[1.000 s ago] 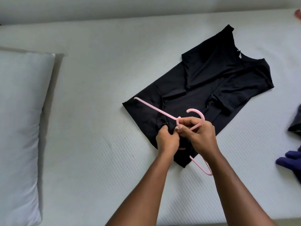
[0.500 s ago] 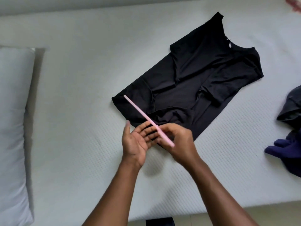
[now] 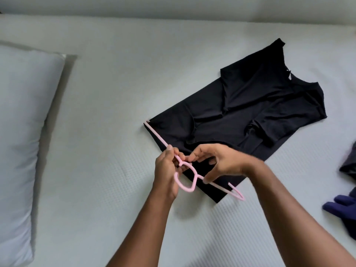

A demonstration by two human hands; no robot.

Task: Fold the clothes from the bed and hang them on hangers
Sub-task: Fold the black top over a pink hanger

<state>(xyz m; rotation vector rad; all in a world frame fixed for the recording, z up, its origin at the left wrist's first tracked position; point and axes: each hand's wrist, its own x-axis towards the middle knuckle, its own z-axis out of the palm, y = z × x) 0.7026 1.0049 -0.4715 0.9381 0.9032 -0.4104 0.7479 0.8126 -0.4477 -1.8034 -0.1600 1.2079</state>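
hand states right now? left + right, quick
Left hand: grips the pink hanger at the base of its hook.
Right hand: pinches the same hanger, just beside the hook.

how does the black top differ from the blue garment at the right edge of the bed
The black top lies flat with sleeves folded in; the blue garment is bunched. The black top shows whole, mid-bed; the blue garment is cut off by the frame edge. The pink hanger is held over the black top's hem, far from the blue garment. Both lie on the white bed.
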